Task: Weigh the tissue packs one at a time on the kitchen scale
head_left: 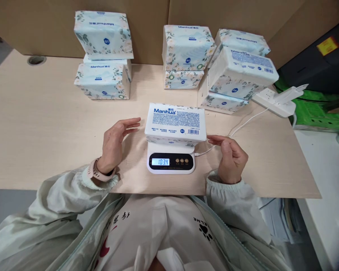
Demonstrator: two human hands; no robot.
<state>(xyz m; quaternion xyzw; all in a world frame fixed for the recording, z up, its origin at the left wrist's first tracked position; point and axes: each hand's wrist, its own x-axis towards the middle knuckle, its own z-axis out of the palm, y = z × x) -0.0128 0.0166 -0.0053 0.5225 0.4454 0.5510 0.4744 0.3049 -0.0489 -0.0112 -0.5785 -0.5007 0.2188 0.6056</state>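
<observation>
A pack of tissues [175,122] marked "Manhua" lies on a white digital scale [171,163], whose lit display reads 103.4. To the left of the pack, my left hand [115,139] is held open with its fingers stretched toward it, apart from it. My right hand [230,156] is at the pack's right end, its fingers extended and the fingertips close to the lower right corner; whether they touch it I cannot tell. Neither hand holds anything. A pinkish watch band [97,174] circles my left wrist.
Stacked tissue packs stand along the back: at the left [103,81], in the middle [186,49] and at the right [240,71]. A white cable [247,122] runs from the scale toward a power strip [274,102]. Cardboard [147,30] walls the table's rear; a green crate [316,114] sits right.
</observation>
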